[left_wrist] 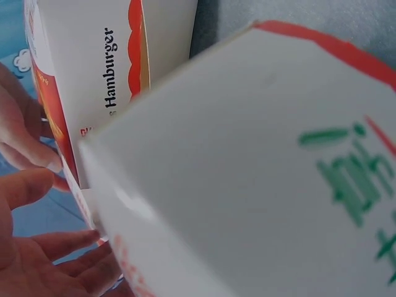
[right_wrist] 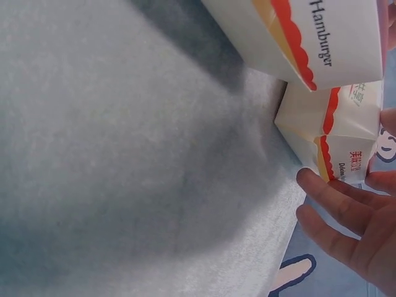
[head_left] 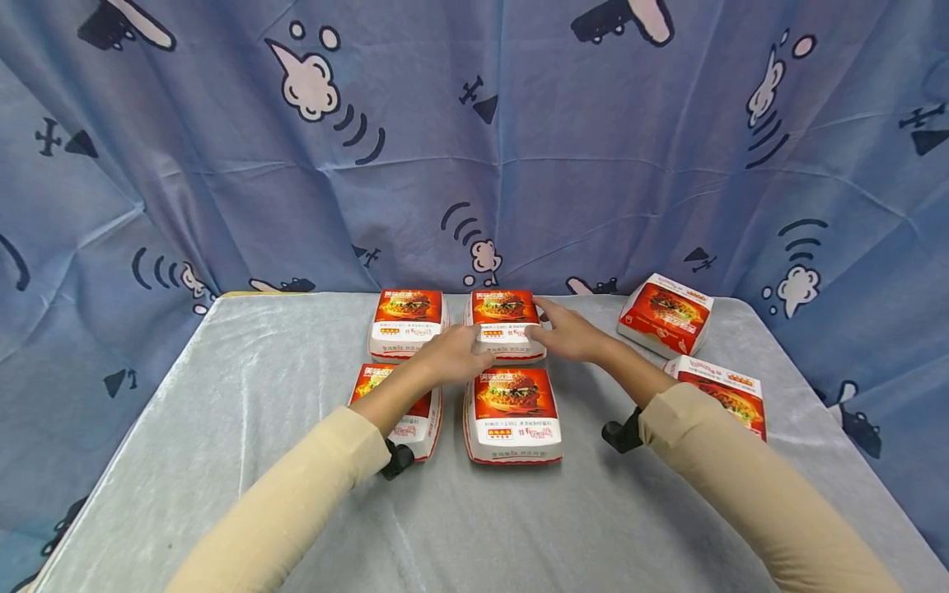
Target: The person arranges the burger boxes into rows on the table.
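In the head view both hands are at a red and white hamburger box [head_left: 506, 329] in the back row, its lid printed with a burger. My left hand [head_left: 452, 356] is at its front left corner, fingers extended. On the opposite side is my right hand [head_left: 569, 331], its fingertips right at the box's edge. The right wrist view shows those fingers [right_wrist: 337, 204] spread and loosely bent beside the white side wall of the box [right_wrist: 349, 151]. Loosely extended left fingers [left_wrist: 74, 263] show in the left wrist view, partly behind a nearer box [left_wrist: 204, 173].
A second hamburger box [head_left: 513, 416] stands right in front. To the left are a back box [head_left: 408, 317] and a front box [head_left: 418, 428] partly under my left arm. Two angled boxes [head_left: 667, 313] lie at the right on the grey-covered table [head_left: 222, 428]. Behind hangs a blue curtain [head_left: 474, 123].
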`<act>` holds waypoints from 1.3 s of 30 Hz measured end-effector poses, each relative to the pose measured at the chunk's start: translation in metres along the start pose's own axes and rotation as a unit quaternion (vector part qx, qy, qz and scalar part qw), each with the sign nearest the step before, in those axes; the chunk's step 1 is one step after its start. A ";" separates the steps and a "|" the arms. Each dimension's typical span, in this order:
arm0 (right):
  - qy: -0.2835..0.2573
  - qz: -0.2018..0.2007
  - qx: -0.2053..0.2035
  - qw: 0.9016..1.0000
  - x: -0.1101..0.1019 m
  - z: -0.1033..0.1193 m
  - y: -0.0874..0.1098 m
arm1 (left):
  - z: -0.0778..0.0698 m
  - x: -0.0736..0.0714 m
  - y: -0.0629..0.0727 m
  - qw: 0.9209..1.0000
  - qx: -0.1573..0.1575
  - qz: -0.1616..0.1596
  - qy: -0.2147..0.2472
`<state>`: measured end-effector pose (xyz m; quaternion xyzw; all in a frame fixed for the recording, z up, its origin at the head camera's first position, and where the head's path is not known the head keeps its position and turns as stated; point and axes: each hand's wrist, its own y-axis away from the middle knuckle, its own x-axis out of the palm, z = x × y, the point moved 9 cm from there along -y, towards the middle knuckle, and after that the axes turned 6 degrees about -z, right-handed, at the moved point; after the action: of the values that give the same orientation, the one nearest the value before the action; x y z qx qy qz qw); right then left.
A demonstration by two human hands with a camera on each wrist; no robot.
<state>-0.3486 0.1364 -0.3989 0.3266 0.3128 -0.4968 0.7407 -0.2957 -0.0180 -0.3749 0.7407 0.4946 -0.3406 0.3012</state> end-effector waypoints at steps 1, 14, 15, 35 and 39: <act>0.002 0.000 -0.001 1.000 0.000 0.000 0.000 | 0.000 0.000 0.000 1.000 0.001 -0.001 -0.002; 0.023 -0.013 -0.021 0.999 -0.026 0.009 0.021 | -0.016 -0.005 0.004 0.998 0.012 -0.056 -0.031; 0.020 -0.015 -0.024 0.999 -0.029 0.009 0.024 | -0.018 -0.006 0.005 0.997 0.016 -0.063 -0.029; 0.036 -0.058 -0.036 0.997 -0.098 -0.044 0.102 | -0.067 0.003 0.017 0.976 0.174 -0.101 0.079; 0.055 -0.063 -0.034 0.996 -0.107 -0.064 0.113 | -0.075 0.009 0.019 0.976 0.179 -0.089 0.090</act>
<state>-0.2839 0.2770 -0.3331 0.3074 0.3900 -0.5129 0.7003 -0.2598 0.0386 -0.3359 0.7631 0.5147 -0.3811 0.0866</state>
